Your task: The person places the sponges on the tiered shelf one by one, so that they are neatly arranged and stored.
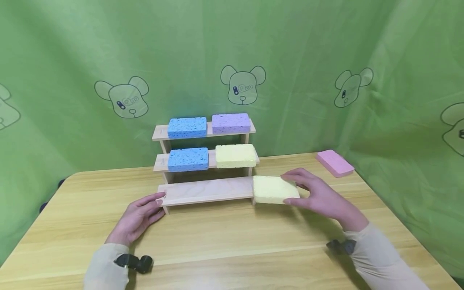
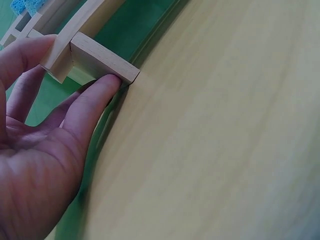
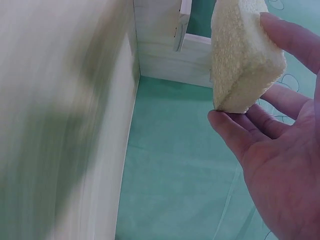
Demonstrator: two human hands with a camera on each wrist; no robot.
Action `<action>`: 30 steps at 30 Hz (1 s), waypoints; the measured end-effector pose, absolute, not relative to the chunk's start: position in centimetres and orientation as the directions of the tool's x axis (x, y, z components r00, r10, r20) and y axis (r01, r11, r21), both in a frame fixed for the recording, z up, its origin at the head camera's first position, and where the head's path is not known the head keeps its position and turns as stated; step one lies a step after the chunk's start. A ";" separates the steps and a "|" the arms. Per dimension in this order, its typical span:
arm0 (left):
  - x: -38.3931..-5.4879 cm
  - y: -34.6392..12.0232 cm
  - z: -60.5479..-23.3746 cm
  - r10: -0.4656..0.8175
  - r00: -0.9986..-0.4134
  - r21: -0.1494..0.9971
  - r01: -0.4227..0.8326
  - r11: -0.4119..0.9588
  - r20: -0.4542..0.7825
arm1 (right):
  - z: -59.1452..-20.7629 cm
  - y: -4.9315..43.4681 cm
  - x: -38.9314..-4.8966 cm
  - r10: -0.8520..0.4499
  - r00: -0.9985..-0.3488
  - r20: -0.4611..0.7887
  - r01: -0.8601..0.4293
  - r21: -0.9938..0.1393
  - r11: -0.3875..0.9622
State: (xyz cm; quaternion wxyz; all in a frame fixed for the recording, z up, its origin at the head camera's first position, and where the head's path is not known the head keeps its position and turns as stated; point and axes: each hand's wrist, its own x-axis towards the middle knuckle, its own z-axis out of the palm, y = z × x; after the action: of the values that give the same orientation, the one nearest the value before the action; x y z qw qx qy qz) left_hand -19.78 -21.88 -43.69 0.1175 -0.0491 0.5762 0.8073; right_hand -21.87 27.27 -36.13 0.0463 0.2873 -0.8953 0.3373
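Observation:
A three-tier wooden rack (image 1: 206,192) stands on the table. My left hand (image 1: 139,217) holds the left end of its lowest shelf; in the left wrist view the thumb (image 2: 100,97) lies against the shelf's wooden support (image 2: 102,62). My right hand (image 1: 319,195) pinches a pale yellow sponge (image 1: 273,189) between thumb and fingers, at the right end of that bare lowest shelf. In the right wrist view the sponge (image 3: 240,60) is tilted in the fingers, above the table. A blue sponge (image 1: 188,159) and another yellow sponge (image 1: 235,156) lie on the middle shelf.
On the top shelf are a blue sponge (image 1: 187,127) and a purple sponge (image 1: 230,123). A pink sponge (image 1: 335,163) lies on the table (image 1: 210,249) near its back right edge. A green curtain (image 1: 181,52) hangs behind the table and along its sides.

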 end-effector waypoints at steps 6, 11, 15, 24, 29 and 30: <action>-19.8 -21.9 -43.7 0.133 -0.967 0.918 -0.249 -0.310 -0.218 | -36.2 26.6 -21.9 -0.489 -0.827 0.279 -0.549 -0.589 0.593; -19.8 -21.8 -43.8 0.137 -0.968 0.918 -0.243 -0.314 -0.210 | -36.2 26.0 -21.9 -0.495 -0.822 0.281 -0.553 -0.596 0.582; -19.8 -21.8 -43.8 0.142 -0.968 0.919 -0.242 -0.312 -0.206 | -36.4 25.7 -22.0 -0.503 -0.817 0.283 -0.562 -0.591 0.579; -19.9 -21.8 -43.6 0.141 -0.968 0.922 -0.242 -0.303 -0.207 | -36.6 25.3 -22.3 -0.518 -0.806 0.288 -0.576 -0.587 0.569; -19.8 -21.9 -43.7 0.138 -0.971 0.924 -0.230 -0.304 -0.197 | -36.7 24.8 -22.4 -0.528 -0.796 0.297 -0.586 -0.596 0.549; -19.8 -21.9 -43.8 0.140 -0.971 0.924 -0.231 -0.304 -0.196 | -36.8 24.7 -22.4 -0.529 -0.795 0.297 -0.587 -0.599 0.545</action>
State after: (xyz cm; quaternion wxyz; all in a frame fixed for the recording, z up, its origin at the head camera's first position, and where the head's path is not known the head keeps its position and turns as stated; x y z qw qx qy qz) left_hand -19.78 -21.87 -43.77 0.1148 -0.0394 0.5785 0.8066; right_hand -22.44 24.70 -36.76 0.0404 0.3178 -0.8781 0.3555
